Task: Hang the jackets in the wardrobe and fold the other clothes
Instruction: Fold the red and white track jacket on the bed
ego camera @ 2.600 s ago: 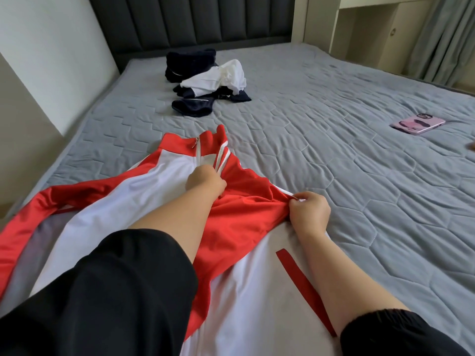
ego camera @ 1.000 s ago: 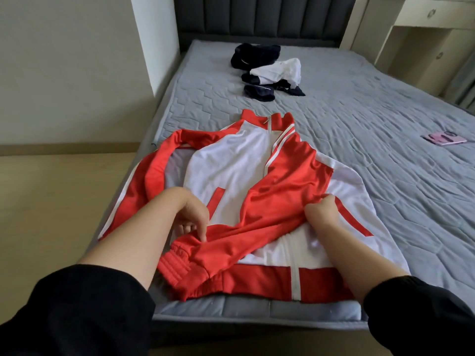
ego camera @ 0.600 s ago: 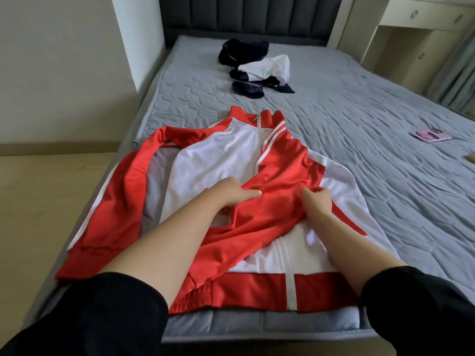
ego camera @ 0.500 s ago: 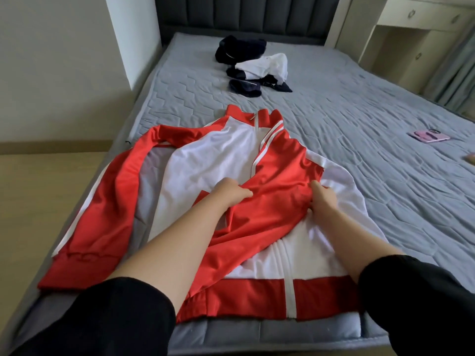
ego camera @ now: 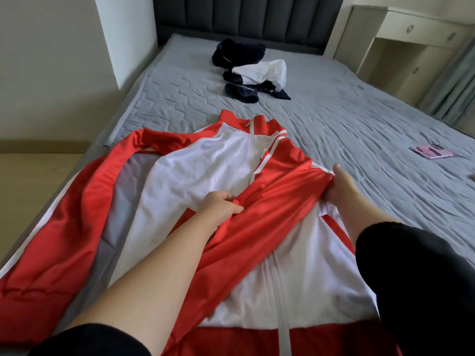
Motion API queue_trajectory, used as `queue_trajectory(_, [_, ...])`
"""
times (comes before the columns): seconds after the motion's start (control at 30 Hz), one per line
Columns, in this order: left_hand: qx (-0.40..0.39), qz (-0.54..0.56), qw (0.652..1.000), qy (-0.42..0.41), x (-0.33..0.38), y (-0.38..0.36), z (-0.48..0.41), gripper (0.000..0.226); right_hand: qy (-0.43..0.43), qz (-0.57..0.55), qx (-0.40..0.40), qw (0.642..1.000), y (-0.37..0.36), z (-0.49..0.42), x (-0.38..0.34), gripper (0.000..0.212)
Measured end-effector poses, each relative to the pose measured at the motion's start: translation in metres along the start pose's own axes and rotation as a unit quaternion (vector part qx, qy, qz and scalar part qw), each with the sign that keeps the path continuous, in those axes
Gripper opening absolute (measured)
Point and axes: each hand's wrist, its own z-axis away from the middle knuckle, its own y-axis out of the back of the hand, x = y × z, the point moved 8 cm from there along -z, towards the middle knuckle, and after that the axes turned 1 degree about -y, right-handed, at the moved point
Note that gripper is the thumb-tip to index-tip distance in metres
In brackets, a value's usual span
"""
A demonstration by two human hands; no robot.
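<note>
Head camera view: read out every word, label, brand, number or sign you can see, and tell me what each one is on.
No text can be read anywhere in this view.
On the red and white jacket: only stripes and a zip, no print or label showing.
On the pink phone: dark marks on its back, too small to read.
On the pile of dark and white clothes: no lettering visible.

Head-worn wide-angle view, facing forward and down, close above left grip point(ego camera: 221, 208) and right grip point(ego camera: 339, 186); grey quilted bed point(ego camera: 334, 129) runs beyond them to dark padded headboard point(ego camera: 246, 19).
</note>
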Motion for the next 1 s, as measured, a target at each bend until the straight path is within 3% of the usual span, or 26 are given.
queue_trajectory(0.07, [0.001, -0.045, 0.999, -0.026, 0.004, 0.0, 0.001, 0.015, 0.016, 0.041, 0.009, 0.999, 0.001, 0.003, 0.001, 0.05])
queue_trajectory(0.13, [-0.024, -0.084, 0.995, -0.045, 0.008, 0.0, 0.004, 0.015, 0.057, 0.178, 0.125, 0.974, 0.017, 0.013, -0.001, 0.042])
queue_trajectory(0.2, [-0.063, -0.107, 0.991, -0.047, 0.011, 0.0, 0.007, 0.011, 0.129, 0.326, 0.249, 0.903, 0.026, 0.032, -0.012, 0.049])
queue_trajectory(0.27, [-0.102, -0.111, 0.988, -0.037, 0.011, 0.001, 0.012, 0.012, 0.254, 0.446, 0.276, 0.813, 0.001, 0.057, -0.024, 0.063])
queue_trajectory(0.37, [-0.16, -0.096, 0.982, -0.011, 0.011, 0.0, 0.024, 0.017, 0.393, 0.599, 0.106, 0.69, -0.073, 0.091, 0.005, 0.065])
queue_trajectory(0.43, [-0.191, -0.118, 0.974, 0.009, 0.01, 0.002, 0.033, 0.015, 0.356, 0.674, -0.004, 0.647, -0.096, 0.102, 0.046, 0.058])
queue_trajectory(0.5, [-0.22, -0.184, 0.958, 0.028, 0.003, 0.009, 0.042, 0.006, 0.301, 0.725, -0.049, 0.617, -0.093, 0.105, 0.077, 0.061])
queue_trajectory(0.57, [-0.27, -0.223, 0.935, 0.057, -0.009, 0.016, 0.052, 0.013, 0.298, 0.737, -0.043, 0.605, -0.083, 0.107, 0.085, 0.062])
queue_trajectory(0.67, [-0.363, -0.178, 0.907, 0.12, -0.024, 0.02, 0.074, 0.023, 0.315, 0.725, -0.022, 0.612, -0.076, 0.116, 0.082, 0.061])
queue_trajectory(0.87, [-0.399, -0.204, 0.884, 0.131, -0.035, 0.039, 0.101, 0.007, 0.29, 0.733, -0.059, 0.613, -0.079, 0.14, 0.086, 0.063])
queue_trajectory(0.93, [-0.412, -0.198, 0.882, 0.116, -0.037, 0.047, 0.108, 0.024, 0.266, 0.738, -0.074, 0.616, -0.08, 0.149, 0.091, 0.064])
queue_trajectory(1.0, [-0.394, -0.147, 0.903, 0.084, -0.032, 0.055, 0.106, 0.045, 0.25, 0.744, -0.083, 0.614, -0.083, 0.158, 0.093, 0.065])
